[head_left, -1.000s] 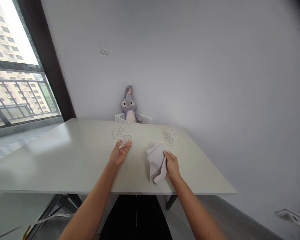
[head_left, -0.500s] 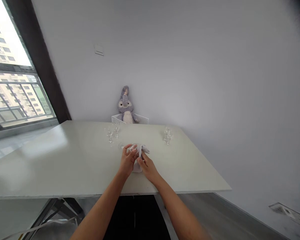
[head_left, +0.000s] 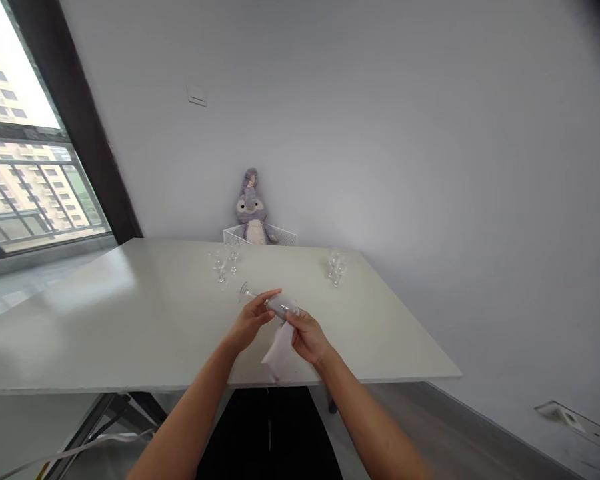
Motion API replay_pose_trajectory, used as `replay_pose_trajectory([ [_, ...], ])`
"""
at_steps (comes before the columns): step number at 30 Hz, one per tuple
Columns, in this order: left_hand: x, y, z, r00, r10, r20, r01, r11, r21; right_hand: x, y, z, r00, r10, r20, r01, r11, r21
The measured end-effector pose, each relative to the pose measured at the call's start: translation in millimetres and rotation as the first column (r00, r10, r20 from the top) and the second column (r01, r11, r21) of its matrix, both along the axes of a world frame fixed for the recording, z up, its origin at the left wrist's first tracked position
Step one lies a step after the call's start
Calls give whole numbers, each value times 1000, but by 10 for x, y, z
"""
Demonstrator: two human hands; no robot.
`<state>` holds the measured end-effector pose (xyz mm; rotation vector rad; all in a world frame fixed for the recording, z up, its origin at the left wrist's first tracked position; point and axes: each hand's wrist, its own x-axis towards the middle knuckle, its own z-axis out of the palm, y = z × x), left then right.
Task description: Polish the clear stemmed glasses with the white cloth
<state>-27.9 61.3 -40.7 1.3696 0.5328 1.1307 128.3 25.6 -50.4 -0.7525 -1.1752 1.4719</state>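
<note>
A clear stemmed glass [head_left: 281, 305] lies tilted on its side above the table, its foot pointing to the left and its bowl to the right. The fingers of my left hand [head_left: 250, 325] are closed round it near the stem and the base of the bowl. My right hand [head_left: 310, 338] pinches a pale grey cloth [head_left: 281, 352] at the glass's rim. Part of the cloth seems to be inside the bowl, and the rest hangs down toward the table's front edge.
Two stemmed glasses [head_left: 220, 269] stand upright at the back left of the white table [head_left: 145, 313]. More stemmed glasses [head_left: 336, 270] stand close together at the back right. Behind the table, a plush toy [head_left: 255, 213] sits in a white basket [head_left: 286, 238] by the wall.
The glass has turned so its foot and bowl show more plainly. My right hand has shifted right and down, to the rim; the cloth now hangs lower, below the glass.
</note>
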Motion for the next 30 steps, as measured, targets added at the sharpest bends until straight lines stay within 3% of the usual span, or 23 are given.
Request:
replay_pose_trajectory([
  [2, 12, 12, -13, 999, 15, -36, -17, 999, -42, -20, -24, 1, 965, -89, 248, 57, 989, 133],
  [4, 34, 22, -26, 993, 31, -115, -43, 993, -110, -6, -35, -7, 849, -220, 480, 68, 947, 314],
  [6, 51, 17, -26, 974, 49, -222, -82, 987, -138, 34, -29, -18, 757, -293, 584, 39, 912, 408],
  [7, 56, 6, -20, 965, 52, -256, -87, 988, -126, 54, -23, -22, 759, -286, 585, 42, 918, 395],
  [9, 61, -30, -3, 965, 16, -261, -38, 996, -79, 75, -16, -27, 853, -195, 483, 77, 964, 253],
  [11, 72, -71, 19, 976, -25, -218, 21, 1000, -20, 59, -30, -23, 963, -100, 250, 88, 994, 59],
  [13, 95, -101, 41, 982, -17, -189, 21, 1000, 19, 18, -76, -10, 995, -77, 66, 79, 996, -31],
  [15, 126, -112, 66, 981, 23, -192, -19, 1000, 25, -22, -142, 10, 984, -147, 104, 143, 989, 41],
  [19, 148, -123, 129, 960, 68, -271, -76, 997, -17, -25, -228, 65, 859, -329, 392, 216, 927, 306],
  [21, 127, -145, 159, 956, 57, -287, -59, 998, 1, -3, -231, 100, 889, -288, 355, 215, 949, 232],
  [24, 95, -196, 200, 972, -14, -234, 26, 998, 49, -3, -245, 149, 983, -165, 83, 168, 985, -36],
  [26, 99, -226, 227, 982, -7, -186, 25, 996, 91, -37, -290, 164, 989, -148, -18, 146, 985, -92],
  [28, 120, -242, 250, 984, 38, -175, -19, 994, 105, -75, -352, 155, 973, -210, 99, 208, 978, 26],
  [30, 134, -244, 262, 974, 77, -214, -61, 995, 80, -87, -396, 124, 884, -318, 343, 239, 937, 253],
])
